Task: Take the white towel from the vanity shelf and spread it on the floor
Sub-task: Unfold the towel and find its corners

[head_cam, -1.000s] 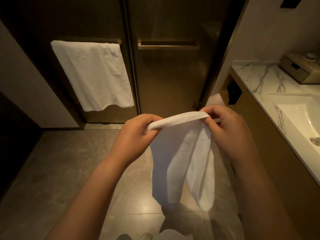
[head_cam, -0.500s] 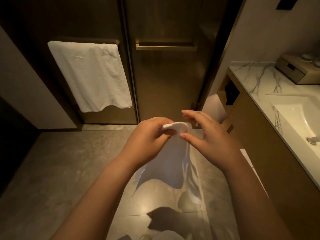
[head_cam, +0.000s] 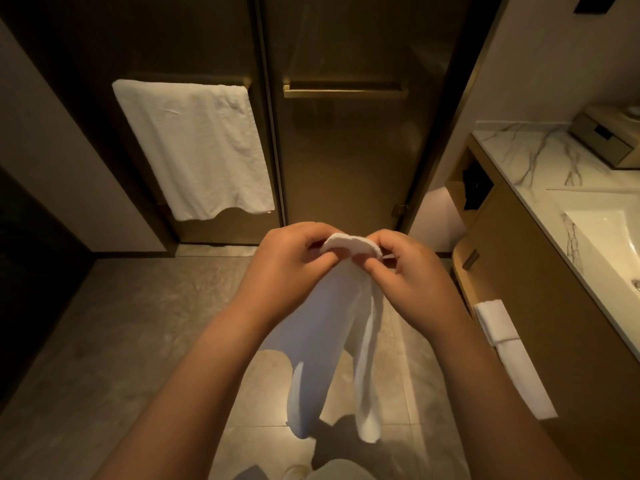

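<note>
A white towel (head_cam: 332, 327) hangs in folds in front of me, above the grey tiled floor (head_cam: 114, 334). My left hand (head_cam: 291, 268) pinches its top edge from the left. My right hand (head_cam: 412, 275) pinches the same edge from the right, and the two hands are close together. A short arc of the edge shows between the fingers. The towel's lower ends dangle free above the floor. More white folded towels (head_cam: 498, 330) lie on the vanity shelf (head_cam: 462, 296) at the right.
Another white towel (head_cam: 197, 147) hangs on a bar on the left glass door. A brass handle (head_cam: 343, 91) crosses the right door. The marble vanity top (head_cam: 530, 157) with sink (head_cam: 602, 237) and a wooden box (head_cam: 606, 136) stands at the right.
My hands drew together along the towel's top edge. The right hand let go briefly, then closed on the edge again. The towel now hangs narrower and longer.
</note>
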Available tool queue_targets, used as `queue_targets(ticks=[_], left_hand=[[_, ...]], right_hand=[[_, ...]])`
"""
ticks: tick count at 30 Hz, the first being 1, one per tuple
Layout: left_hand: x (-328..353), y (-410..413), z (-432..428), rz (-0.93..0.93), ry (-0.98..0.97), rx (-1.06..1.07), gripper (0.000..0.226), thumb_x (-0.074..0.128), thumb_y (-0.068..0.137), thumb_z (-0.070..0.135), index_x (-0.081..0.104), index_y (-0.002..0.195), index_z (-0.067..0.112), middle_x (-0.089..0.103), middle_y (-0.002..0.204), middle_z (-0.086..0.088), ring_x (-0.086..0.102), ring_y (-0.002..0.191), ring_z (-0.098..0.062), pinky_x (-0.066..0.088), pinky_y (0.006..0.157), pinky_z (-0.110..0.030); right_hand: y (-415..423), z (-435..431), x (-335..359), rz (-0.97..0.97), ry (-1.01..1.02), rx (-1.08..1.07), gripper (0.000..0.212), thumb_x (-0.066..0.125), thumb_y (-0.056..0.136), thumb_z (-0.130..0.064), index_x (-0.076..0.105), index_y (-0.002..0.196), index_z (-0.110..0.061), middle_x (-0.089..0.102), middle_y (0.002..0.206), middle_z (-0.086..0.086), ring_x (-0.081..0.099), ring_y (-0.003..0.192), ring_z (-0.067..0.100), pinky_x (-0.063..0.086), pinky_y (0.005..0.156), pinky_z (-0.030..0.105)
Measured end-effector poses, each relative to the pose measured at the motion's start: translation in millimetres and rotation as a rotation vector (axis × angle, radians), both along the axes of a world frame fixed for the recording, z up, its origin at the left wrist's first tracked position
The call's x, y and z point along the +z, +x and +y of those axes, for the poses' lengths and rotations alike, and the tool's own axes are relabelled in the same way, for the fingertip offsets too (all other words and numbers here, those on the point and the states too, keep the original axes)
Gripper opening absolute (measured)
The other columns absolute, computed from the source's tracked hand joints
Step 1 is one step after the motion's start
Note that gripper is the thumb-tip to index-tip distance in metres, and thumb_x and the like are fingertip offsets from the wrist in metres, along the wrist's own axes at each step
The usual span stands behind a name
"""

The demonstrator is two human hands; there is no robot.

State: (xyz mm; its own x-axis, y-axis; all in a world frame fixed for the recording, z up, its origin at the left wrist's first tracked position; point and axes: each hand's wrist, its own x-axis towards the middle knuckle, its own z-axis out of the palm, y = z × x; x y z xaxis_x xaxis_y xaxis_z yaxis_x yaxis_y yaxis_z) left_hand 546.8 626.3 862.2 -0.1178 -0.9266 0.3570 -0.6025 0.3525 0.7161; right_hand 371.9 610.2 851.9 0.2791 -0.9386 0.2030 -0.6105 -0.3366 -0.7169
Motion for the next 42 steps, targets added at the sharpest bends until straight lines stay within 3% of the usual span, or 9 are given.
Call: queue_targets(ticks=[5,11,15,20,25,28,32,37,42], left_hand=[[-5,10,3,0.209,0.101,0.088,0.008,0.065,0.079,0.040,0.064,0.086,0.043,0.066,0.083,0.025,0.063,0.082,0.003,0.052,0.066,-0.012],[-5,-8,3,0.320,0.143,0.053,0.005,0.064,0.082,0.035,0.067,0.086,0.035,0.067,0.081,0.017,0.066,0.077,-0.006,0.059,0.067,-0.027],[-7,-23,5,0.341,0.154,0.013,0.006,0.065,0.081,0.036,0.068,0.086,0.036,0.068,0.081,0.019,0.065,0.079,-0.003,0.057,0.066,-0.021],[-9,-27,7,0.481,0.168,0.049,0.009,0.066,0.082,0.031,0.072,0.089,0.033,0.070,0.082,0.014,0.067,0.081,-0.005,0.054,0.066,-0.016],[-9,-31,8,0.552,0.170,0.037,0.018,0.067,0.082,0.032,0.074,0.096,0.023,0.072,0.084,0.011,0.067,0.084,-0.007,0.052,0.065,-0.016],[-10,-31,9,0.539,0.165,0.058,0.030,0.064,0.076,0.043,0.074,0.098,0.025,0.072,0.085,0.014,0.067,0.085,-0.005,0.053,0.064,-0.016],[-13,-27,11,0.574,0.163,0.081,0.025,0.064,0.075,0.043,0.072,0.095,0.030,0.072,0.086,0.014,0.068,0.086,-0.005,0.053,0.066,-0.016],[-16,-23,11,0.552,0.169,0.112,0.014,0.066,0.083,0.031,0.071,0.095,0.033,0.072,0.087,0.017,0.067,0.086,-0.002,0.054,0.068,-0.015],[-17,-20,10,0.530,0.173,0.153,0.016,0.065,0.085,0.026,0.072,0.100,0.027,0.073,0.090,0.011,0.068,0.088,-0.005,0.057,0.074,-0.023]], right_hand=[[-14,0,10,-0.097,-0.034,-0.074,0.008,0.058,0.091,-0.028,0.059,0.094,-0.035,0.060,0.087,-0.022,0.059,0.081,-0.002,0.047,0.064,0.012],[-17,1,19,-0.062,-0.083,-0.090,0.006,0.059,0.088,-0.036,0.059,0.094,-0.035,0.059,0.086,-0.024,0.059,0.082,-0.001,0.041,0.063,0.007],[-15,6,20,-0.074,-0.118,-0.128,0.018,0.053,0.084,-0.046,0.060,0.093,-0.032,0.059,0.086,-0.020,0.058,0.079,0.000,0.038,0.062,0.004],[-14,4,15,-0.066,-0.150,-0.152,0.015,0.059,0.089,-0.032,0.068,0.100,-0.025,0.065,0.094,-0.010,0.059,0.084,0.004,0.045,0.070,0.012],[0,6,3,-0.114,-0.259,-0.330,0.015,0.065,0.086,-0.028,0.072,0.098,-0.021,0.058,0.091,-0.006,0.054,0.083,0.011,0.049,0.068,0.018],[6,7,-1,-0.238,-0.200,-0.298,0.014,0.068,0.084,-0.024,0.070,0.098,-0.026,0.063,0.088,-0.008,0.060,0.080,0.007,0.049,0.065,0.011],[8,7,-3,-0.410,-0.073,-0.283,0.015,0.073,0.080,-0.021,0.061,0.083,-0.029,0.063,0.078,-0.016,0.061,0.079,0.000,0.050,0.060,0.009],[11,9,-12,-0.456,0.026,-0.206,0.011,0.072,0.081,-0.028,0.063,0.088,-0.029,0.065,0.082,-0.016,0.063,0.080,0.001,0.054,0.063,0.014],[17,15,-15,-0.487,0.034,-0.088,0.013,0.057,0.092,-0.029,0.058,0.100,-0.039,0.063,0.096,-0.026,0.062,0.092,-0.003,0.050,0.068,0.009]])
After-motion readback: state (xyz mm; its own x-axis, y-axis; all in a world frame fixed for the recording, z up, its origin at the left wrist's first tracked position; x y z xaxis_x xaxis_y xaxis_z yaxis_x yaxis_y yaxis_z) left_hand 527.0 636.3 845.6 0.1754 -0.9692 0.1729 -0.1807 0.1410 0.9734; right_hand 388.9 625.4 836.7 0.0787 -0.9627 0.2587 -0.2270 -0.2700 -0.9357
